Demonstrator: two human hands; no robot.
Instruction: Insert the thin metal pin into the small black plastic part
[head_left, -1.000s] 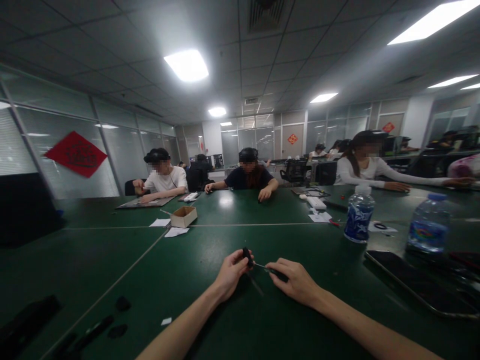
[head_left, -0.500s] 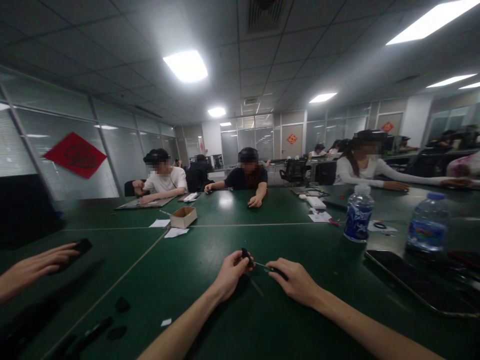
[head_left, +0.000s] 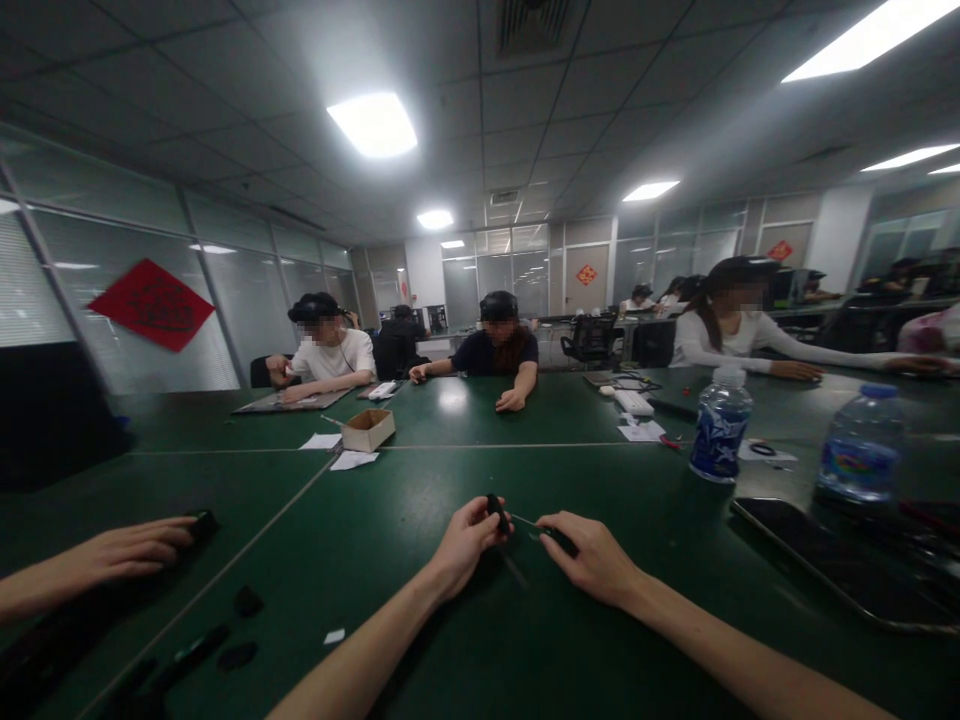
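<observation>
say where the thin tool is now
The thin tool is low and right of centre in the head view, in the right hand, pointing at the black piece in the left hand.

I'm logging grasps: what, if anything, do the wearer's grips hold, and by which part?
The left grip pinches a small black piece, exact part unclear; the right grip holds a thin-shafted tool by its handle.

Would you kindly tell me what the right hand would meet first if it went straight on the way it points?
Probably the small black part in the left hand: the tool in the right hand points towards it, though whether they touch is unclear.
</observation>
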